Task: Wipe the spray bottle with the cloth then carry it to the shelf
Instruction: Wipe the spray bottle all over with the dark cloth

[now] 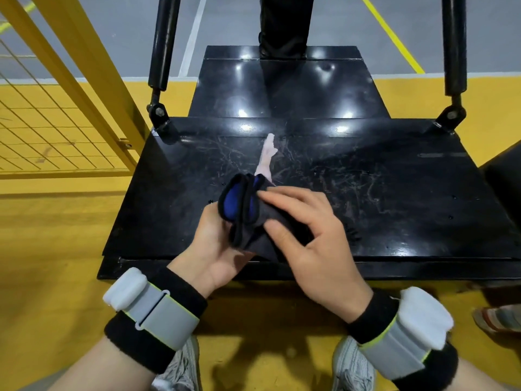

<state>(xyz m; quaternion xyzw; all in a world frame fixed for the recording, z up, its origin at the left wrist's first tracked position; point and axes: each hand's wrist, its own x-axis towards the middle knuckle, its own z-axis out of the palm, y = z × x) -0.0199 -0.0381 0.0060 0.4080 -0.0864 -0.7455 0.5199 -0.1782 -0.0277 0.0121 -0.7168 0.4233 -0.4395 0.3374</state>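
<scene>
Over the near edge of a scratched black metal platform (394,193), both my hands hold a bundle. The cloth (270,241) is dark with a blue patch (229,204) showing at its folded end. A pale pinkish slim part of the spray bottle (266,162) pokes out beyond the cloth, pointing away from me; the rest of the bottle is wrapped and hidden. My left hand (211,249) cups the bundle from below and the left. My right hand (313,235) presses the cloth onto it from above with thumb and fingers.
Two black struts (163,52) (454,46) rise from the platform's far corners. A person's black-trousered leg (284,24) stands at the far end. A yellow mesh fence (56,122) runs on the left. A shoe (499,317) shows at the right edge; the floor is yellow.
</scene>
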